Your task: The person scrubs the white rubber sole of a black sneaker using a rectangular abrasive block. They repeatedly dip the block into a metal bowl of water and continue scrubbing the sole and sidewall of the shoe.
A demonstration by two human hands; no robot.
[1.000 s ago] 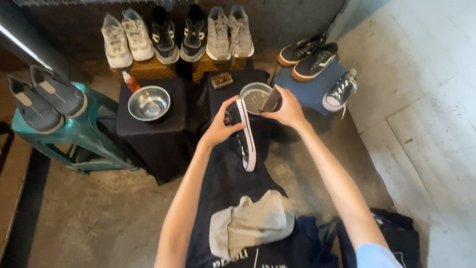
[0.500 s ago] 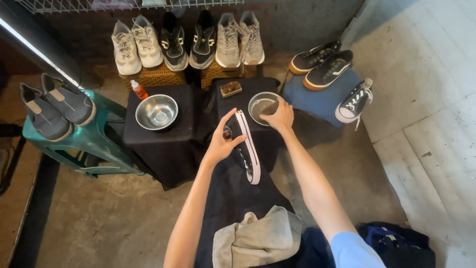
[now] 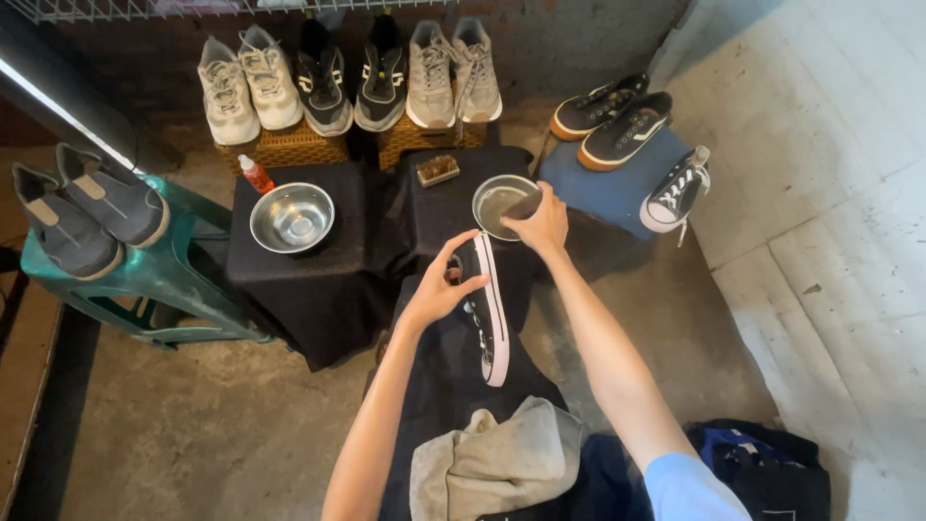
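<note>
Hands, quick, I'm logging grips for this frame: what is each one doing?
Left hand: closed around the black sneaker, gripping its upper end.
Right hand: closed on a small dark brush at the metal bowl.

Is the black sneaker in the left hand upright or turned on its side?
On its side: the black sneaker shows its white sole edge upward, gripped by the left hand.

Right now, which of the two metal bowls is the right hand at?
The right bowl, on the black stand beside the blue stool. The right hand rests at its rim; the left bowl, near the orange bottle, is untouched.
</note>
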